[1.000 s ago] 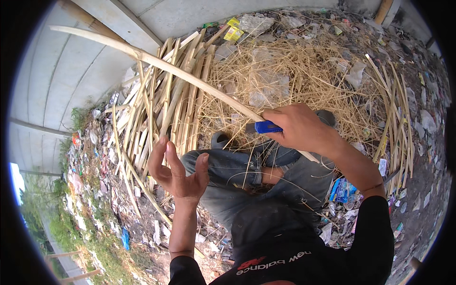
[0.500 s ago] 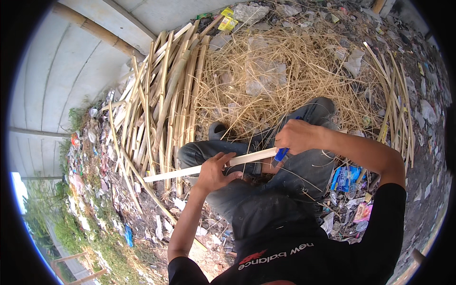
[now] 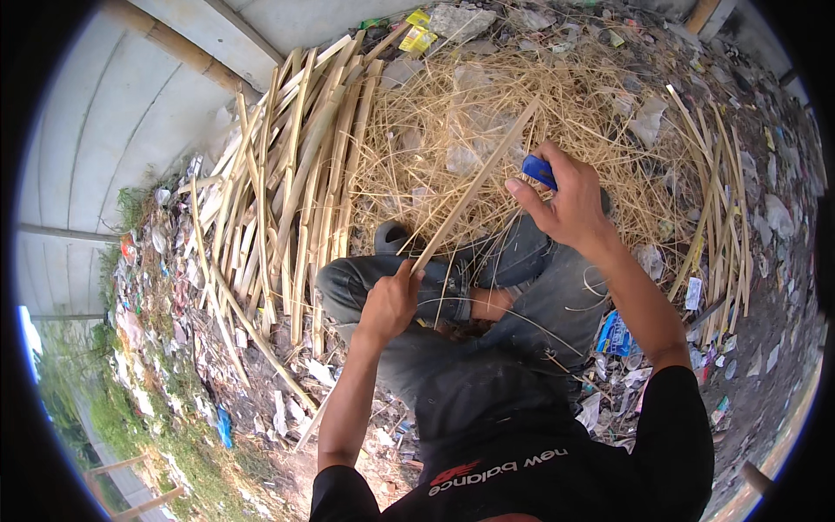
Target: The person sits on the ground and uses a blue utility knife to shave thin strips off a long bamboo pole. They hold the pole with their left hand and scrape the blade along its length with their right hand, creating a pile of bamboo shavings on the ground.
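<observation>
My left hand (image 3: 390, 306) is closed around a long pale bamboo strip (image 3: 474, 189). The strip slants up and to the right, its far end over the straw-like shavings, and its lower end comes out beside my left forearm. In my right hand (image 3: 570, 198) is a blue-handled tool (image 3: 539, 171), held to the right of the strip and apart from it. Fingers and palm cover the rest of the tool, so its kind does not show. Both hands are above my crossed legs (image 3: 513, 322).
A stack of split bamboo strips (image 3: 300, 174) lies at left, with a smaller bundle of thin strips (image 3: 718, 209) at right. Curly bamboo shavings (image 3: 557, 113) cover the ground ahead. Litter (image 3: 617, 335) is strewn around, and a pale panel wall (image 3: 113, 130) stands far left.
The strip has swung from nearly level to steeply slanted, pointing away from me. My right hand with the blue-handled tool has moved up and away from the strip.
</observation>
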